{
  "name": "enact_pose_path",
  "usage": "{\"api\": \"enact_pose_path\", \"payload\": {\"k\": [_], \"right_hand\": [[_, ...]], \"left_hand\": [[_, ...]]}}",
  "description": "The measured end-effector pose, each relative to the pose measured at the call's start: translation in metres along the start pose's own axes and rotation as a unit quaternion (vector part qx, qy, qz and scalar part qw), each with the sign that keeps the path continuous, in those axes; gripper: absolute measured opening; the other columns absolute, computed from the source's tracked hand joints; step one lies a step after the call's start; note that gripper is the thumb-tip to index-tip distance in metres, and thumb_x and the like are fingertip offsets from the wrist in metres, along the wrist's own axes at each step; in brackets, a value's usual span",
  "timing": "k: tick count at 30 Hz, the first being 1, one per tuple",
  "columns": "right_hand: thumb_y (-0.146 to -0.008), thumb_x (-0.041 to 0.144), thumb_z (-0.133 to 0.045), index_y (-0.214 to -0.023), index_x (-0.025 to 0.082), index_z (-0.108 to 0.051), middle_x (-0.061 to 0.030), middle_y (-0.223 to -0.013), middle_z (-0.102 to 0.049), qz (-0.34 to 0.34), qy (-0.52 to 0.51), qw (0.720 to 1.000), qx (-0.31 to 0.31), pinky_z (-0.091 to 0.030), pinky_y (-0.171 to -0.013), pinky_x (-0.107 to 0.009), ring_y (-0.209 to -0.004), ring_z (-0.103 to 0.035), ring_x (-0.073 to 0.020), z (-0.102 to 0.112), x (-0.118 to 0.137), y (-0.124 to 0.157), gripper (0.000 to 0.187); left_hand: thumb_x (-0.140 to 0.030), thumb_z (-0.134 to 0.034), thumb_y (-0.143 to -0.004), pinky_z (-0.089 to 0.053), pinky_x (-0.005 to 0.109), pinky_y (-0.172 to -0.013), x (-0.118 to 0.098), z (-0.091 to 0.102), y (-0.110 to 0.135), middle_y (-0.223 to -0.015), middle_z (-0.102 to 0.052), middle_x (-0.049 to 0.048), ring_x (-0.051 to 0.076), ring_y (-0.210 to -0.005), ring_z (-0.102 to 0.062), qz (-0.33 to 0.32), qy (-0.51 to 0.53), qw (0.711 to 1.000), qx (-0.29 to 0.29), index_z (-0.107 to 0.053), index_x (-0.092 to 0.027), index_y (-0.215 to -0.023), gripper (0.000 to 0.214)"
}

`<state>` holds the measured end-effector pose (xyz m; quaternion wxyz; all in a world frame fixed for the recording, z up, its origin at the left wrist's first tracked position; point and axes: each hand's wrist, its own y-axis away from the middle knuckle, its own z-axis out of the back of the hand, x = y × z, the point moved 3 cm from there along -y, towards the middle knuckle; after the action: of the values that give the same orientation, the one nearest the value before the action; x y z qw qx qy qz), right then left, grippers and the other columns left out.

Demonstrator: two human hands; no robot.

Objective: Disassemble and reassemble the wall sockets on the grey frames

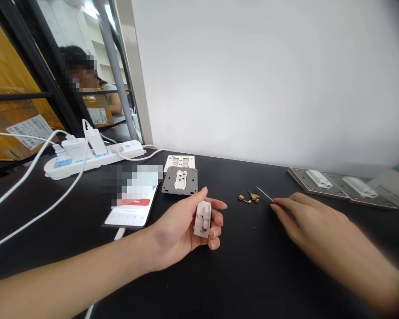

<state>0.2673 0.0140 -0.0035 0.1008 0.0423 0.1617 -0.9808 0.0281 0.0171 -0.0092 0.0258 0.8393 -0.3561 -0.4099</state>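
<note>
In my left hand (186, 226) rests a small white plastic switch housing (202, 220), its recessed side facing up, with the fingers curled round it. My right hand (302, 219) pinches a thin screwdriver (265, 195) with a metal shaft and a bit of red at the grip. Its tip points away to the left, close to several small brass contact pieces (249, 197) on the black table. Most of the screwdriver's handle is hidden by my fingers. Behind my left hand lie a dark grey switch plate (168, 184) and a white frame (170, 165), partly overlapping.
A phone (133, 208) with a lit screen lies on the left, cabled. Beyond it sits a white power strip (86, 162) with chargers and loose cables. Grey panels (335, 182) with white blocks lie at right. A mirror (116, 57) shows a person.
</note>
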Motion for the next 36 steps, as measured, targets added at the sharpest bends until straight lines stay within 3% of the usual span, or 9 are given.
{"api": "enact_pose_path", "payload": {"k": [6, 10, 12, 14, 17, 21, 29, 36], "right_hand": [[-0.095, 0.043, -0.04, -0.089, 0.019, -0.067, -0.0096, -0.087, -0.067, 0.014, 0.043, 0.998, -0.048, -0.045, -0.044, -0.034, -0.057, -0.066, -0.0231, 0.004, 0.002, 0.0, 0.037], [-0.095, 0.038, -0.046, -0.111, 0.019, -0.063, -0.0107, -0.099, -0.066, 0.044, -0.017, 0.98, -0.195, -0.049, -0.067, -0.041, -0.081, -0.066, -0.028, 0.031, 0.016, 0.003, 0.03], [-0.092, 0.026, -0.053, -0.109, 0.023, -0.063, -0.0074, -0.1, -0.065, 0.082, -0.107, 0.96, -0.247, -0.048, -0.077, -0.038, -0.086, -0.063, -0.0239, 0.047, 0.035, 0.007, 0.019], [-0.088, 0.019, -0.059, -0.105, 0.023, -0.063, -0.0053, -0.097, -0.065, 0.157, -0.183, 0.942, -0.233, -0.047, -0.074, -0.034, -0.083, -0.061, -0.0199, 0.057, 0.062, 0.009, 0.018], [-0.088, 0.014, -0.058, -0.096, 0.02, -0.066, -0.0051, -0.087, -0.064, 0.263, -0.229, 0.925, -0.152, -0.047, -0.072, -0.035, -0.077, -0.057, -0.019, 0.06, 0.101, 0.006, 0.012], [-0.089, 0.012, -0.054, -0.083, 0.018, -0.068, -0.0061, -0.081, -0.062, 0.25, -0.25, 0.929, -0.113, -0.046, -0.067, -0.036, -0.076, -0.053, -0.02, 0.054, 0.12, -0.004, 0.016], [-0.081, 0.014, -0.061, -0.079, 0.02, -0.068, -0.0027, -0.082, -0.061, 0.169, -0.285, 0.939, -0.094, -0.048, -0.063, -0.031, -0.07, -0.054, -0.0152, 0.048, 0.114, -0.006, 0.01], [-0.084, 0.009, -0.056, -0.081, 0.021, -0.065, -0.0039, -0.085, -0.06, 0.178, -0.268, 0.943, -0.081, -0.049, -0.069, -0.034, -0.072, -0.056, -0.0167, 0.043, 0.112, -0.006, 0.015]], "left_hand": [[-0.041, -0.034, -0.101, -0.047, 0.026, -0.054, 0.0, 0.0, 0.0, -0.071, -0.057, 0.0053, 0.013, -0.057, -0.054, 0.001, -0.01, 1.0, -0.002, -0.064, -0.007, -0.094, 0.046], [-0.042, -0.034, -0.101, -0.048, 0.027, -0.056, 0.001, 0.001, 0.0, -0.071, -0.057, 0.0054, 0.014, -0.057, -0.055, -0.006, -0.011, 1.0, -0.002, -0.064, -0.008, -0.093, 0.047], [-0.043, -0.035, -0.1, -0.048, 0.028, -0.057, 0.002, 0.002, -0.001, -0.072, -0.058, 0.0056, 0.014, -0.058, -0.055, -0.008, -0.011, 1.0, 0.0, -0.064, -0.008, -0.094, 0.046], [-0.044, -0.036, -0.1, -0.048, 0.028, -0.058, 0.002, 0.001, -0.001, -0.073, -0.058, 0.0054, 0.014, -0.059, -0.056, -0.007, -0.009, 1.0, 0.003, -0.064, -0.009, -0.093, 0.046], [-0.044, -0.039, -0.099, -0.045, 0.024, -0.058, 0.003, 0.001, -0.001, -0.072, -0.056, 0.0031, 0.012, -0.059, -0.054, -0.003, 0.002, 1.0, -0.012, -0.063, -0.011, -0.089, 0.043], [-0.043, -0.038, -0.1, -0.04, 0.02, -0.058, 0.004, -0.001, 0.0, -0.069, -0.053, 0.0008, 0.009, -0.058, -0.051, 0.005, 0.015, 0.999, -0.035, -0.062, -0.012, -0.081, 0.043], [-0.042, -0.035, -0.101, -0.04, 0.024, -0.062, 0.006, -0.003, 0.001, -0.068, -0.054, 0.001, 0.012, -0.059, -0.052, -0.014, 0.021, 0.998, -0.057, -0.056, -0.014, -0.084, 0.039], [-0.034, -0.035, -0.102, -0.043, 0.028, -0.074, 0.006, -0.003, 0.001, -0.071, -0.056, 0.0006, 0.014, -0.069, -0.058, -0.033, 0.03, 0.997, -0.071, -0.058, -0.014, -0.087, 0.034]]}}
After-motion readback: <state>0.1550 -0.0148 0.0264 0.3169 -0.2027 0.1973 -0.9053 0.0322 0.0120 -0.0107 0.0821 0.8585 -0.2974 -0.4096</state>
